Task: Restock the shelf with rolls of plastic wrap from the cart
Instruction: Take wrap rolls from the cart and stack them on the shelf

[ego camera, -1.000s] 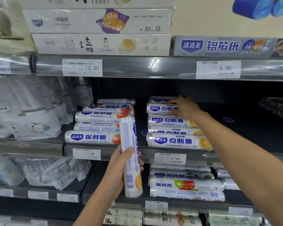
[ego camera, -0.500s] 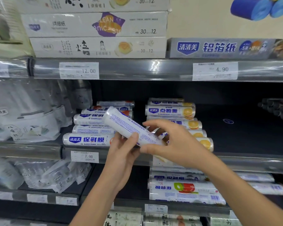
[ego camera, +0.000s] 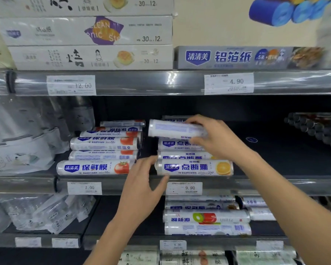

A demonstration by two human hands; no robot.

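The white printed roll of plastic wrap (ego camera: pixel 177 129) has passed from the left hand (ego camera: pixel 141 185), now open and straight-fingered beside the near orange-labelled roll (ego camera: pixel 194 167), to the right hand (ego camera: pixel 216 138), which grips it level above the right stack on the grey shelf (ego camera: pixel 111 185), so placement looks close.

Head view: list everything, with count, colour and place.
held roll: one, white, above the orange rolls
orange rolls: about four, white, stacked, middle shelf
tomato rolls: about six, white, left of them
boxes: three, white, top shelf, left
foil box: one, grey, top shelf, right
bags: several, clear, far left
lower rolls: several, white, lower shelf
price tags: several, white, shelf edges
left hand: open, by the front orange roll's end
right hand: grips the held roll
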